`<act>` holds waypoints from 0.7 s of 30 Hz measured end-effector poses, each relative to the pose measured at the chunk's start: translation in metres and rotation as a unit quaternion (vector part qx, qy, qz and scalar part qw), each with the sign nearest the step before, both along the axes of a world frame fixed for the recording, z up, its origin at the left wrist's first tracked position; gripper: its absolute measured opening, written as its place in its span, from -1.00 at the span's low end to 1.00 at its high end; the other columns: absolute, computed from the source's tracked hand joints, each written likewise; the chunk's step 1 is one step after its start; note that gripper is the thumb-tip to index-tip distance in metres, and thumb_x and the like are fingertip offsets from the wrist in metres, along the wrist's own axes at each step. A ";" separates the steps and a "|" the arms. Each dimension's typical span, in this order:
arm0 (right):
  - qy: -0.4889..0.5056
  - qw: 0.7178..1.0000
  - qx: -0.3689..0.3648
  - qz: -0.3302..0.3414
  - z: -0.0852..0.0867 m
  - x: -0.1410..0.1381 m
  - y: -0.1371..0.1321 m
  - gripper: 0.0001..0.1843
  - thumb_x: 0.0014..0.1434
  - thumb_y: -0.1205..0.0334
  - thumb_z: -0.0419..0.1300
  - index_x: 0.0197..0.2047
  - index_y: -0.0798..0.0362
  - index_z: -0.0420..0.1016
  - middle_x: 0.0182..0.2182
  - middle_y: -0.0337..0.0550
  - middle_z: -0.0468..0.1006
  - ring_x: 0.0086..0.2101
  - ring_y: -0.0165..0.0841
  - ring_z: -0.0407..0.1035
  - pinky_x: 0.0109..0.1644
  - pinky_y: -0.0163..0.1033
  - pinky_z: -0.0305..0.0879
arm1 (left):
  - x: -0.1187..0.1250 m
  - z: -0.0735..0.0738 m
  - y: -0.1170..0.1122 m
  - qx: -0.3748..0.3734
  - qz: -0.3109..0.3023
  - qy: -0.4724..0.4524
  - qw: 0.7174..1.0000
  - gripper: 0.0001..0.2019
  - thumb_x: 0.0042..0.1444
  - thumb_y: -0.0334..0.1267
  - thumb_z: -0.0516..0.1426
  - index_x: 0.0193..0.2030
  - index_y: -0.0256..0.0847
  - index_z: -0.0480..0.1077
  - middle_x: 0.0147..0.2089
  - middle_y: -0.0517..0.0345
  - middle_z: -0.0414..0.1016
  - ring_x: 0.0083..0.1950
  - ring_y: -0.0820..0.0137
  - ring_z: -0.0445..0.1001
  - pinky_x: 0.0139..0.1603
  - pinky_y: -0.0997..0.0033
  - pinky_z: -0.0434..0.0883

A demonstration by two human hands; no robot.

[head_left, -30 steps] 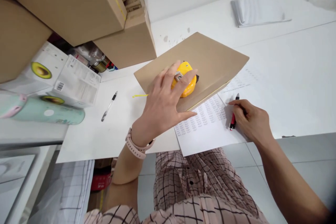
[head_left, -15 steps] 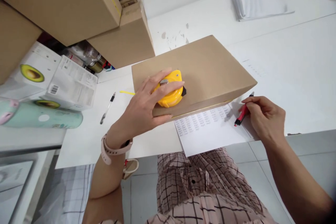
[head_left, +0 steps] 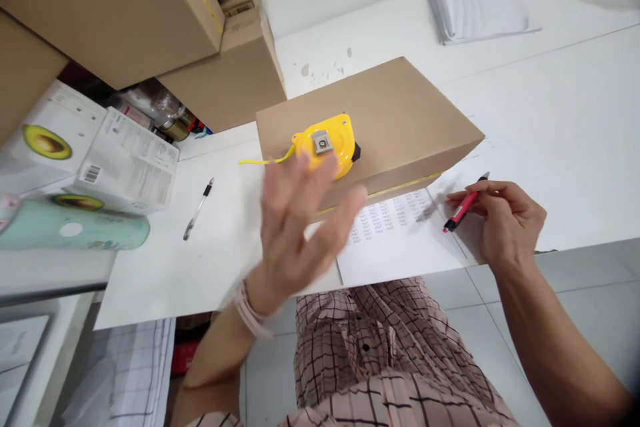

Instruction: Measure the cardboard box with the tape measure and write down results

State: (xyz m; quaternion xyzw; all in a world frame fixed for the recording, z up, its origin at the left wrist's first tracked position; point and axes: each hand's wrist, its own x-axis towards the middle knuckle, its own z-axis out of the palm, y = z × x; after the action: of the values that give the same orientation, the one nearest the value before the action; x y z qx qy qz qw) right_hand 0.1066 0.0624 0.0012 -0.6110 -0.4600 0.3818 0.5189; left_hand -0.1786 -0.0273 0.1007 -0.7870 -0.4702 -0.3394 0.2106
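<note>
A yellow tape measure (head_left: pixel 340 137) with a yellow strap lies on top of a brown cardboard box (head_left: pixel 405 113). Just in front of it, my left hand (head_left: pixel 305 227) hovers with its fingers spread, blurred by motion and holding nothing. My right hand (head_left: pixel 510 220) pinches a red and black pen (head_left: pixel 465 207) at the table's front edge. Beneath the box, partly covered by it, is a white sheet (head_left: pixel 395 260) with rows of small handwriting or print.
A second pen (head_left: pixel 199 209) lies left of the box. Farther left are a mint-green bottle (head_left: pixel 100 225), white boxes with avocado pictures (head_left: pixel 135 167) and stacked cardboard cartons (head_left: pixel 225 83). A pile of papers (head_left: pixel 483 13) sits at the back right.
My left hand has let go of the tape measure and drawn back toward me, its fingers spreading. The box sits slightly turned. My right hand keeps the pen near the same place.
</note>
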 end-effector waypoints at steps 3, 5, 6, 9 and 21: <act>-0.017 0.999 0.048 -0.005 -0.001 -0.002 0.002 -0.79 0.01 0.30 0.15 -0.21 0.00 0.43 -0.26 0.11 0.66 -0.18 -0.08 0.62 -0.08 0.05 0.52 | 0.033 -0.047 -0.039 -0.062 -0.076 -0.066 0.993 -0.76 0.32 -0.35 0.17 0.11 -0.24 0.44 0.06 0.04 0.64 0.27 0.32 0.52 0.36 0.15 0.48; -0.033 0.995 0.086 -0.027 -0.002 -0.003 0.003 -0.73 0.00 0.24 0.22 -0.17 -0.04 0.37 -0.23 0.12 0.67 -0.15 -0.05 0.62 -0.04 0.11 0.52 | 0.050 -0.079 -0.058 -0.142 -0.063 -0.061 0.986 -0.75 0.38 -0.26 0.10 0.09 -0.31 0.47 0.09 -0.03 0.65 0.27 0.28 0.54 0.31 0.17 0.52; -0.038 0.992 0.108 -0.047 -0.002 -0.003 0.003 -0.70 -0.01 0.20 0.25 -0.17 -0.04 0.35 -0.24 0.11 0.66 -0.16 -0.04 0.62 -0.03 0.13 0.52 | 0.057 -0.092 -0.064 -0.169 -0.050 -0.043 0.983 -0.68 0.41 -0.19 0.07 0.13 -0.35 0.47 0.14 -0.08 0.63 0.29 0.23 0.51 0.32 0.15 0.52; -0.049 0.974 0.184 -0.122 0.002 -0.004 -0.008 -0.61 -0.10 0.09 0.36 -0.24 -0.09 0.28 -0.41 -0.09 0.58 -0.31 -0.05 0.61 -0.15 0.17 0.54 | 0.068 -0.118 -0.074 -0.197 -0.003 0.010 0.980 -0.57 0.42 -0.12 0.06 0.24 -0.42 0.43 0.29 -0.14 0.52 0.40 0.15 0.40 0.41 0.08 0.41; -0.010 0.964 -0.003 0.264 0.009 -0.054 -0.071 -0.65 0.32 -0.15 0.18 -0.07 -0.08 0.54 -0.30 -0.11 0.65 -0.24 -0.19 0.56 -0.18 -0.08 0.46 | 0.086 -0.137 -0.069 -0.160 0.079 0.011 0.984 -0.63 0.35 -0.12 0.19 0.20 -0.21 0.50 0.32 0.00 0.50 0.30 0.20 0.48 0.34 0.11 0.43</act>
State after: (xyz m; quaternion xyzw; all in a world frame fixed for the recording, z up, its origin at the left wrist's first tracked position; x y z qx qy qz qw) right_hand 0.0524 -0.0088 0.0102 -0.4733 -0.6093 0.5004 0.3928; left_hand -0.0930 -0.0965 -0.0364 -0.7744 -0.5769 -0.2339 0.1133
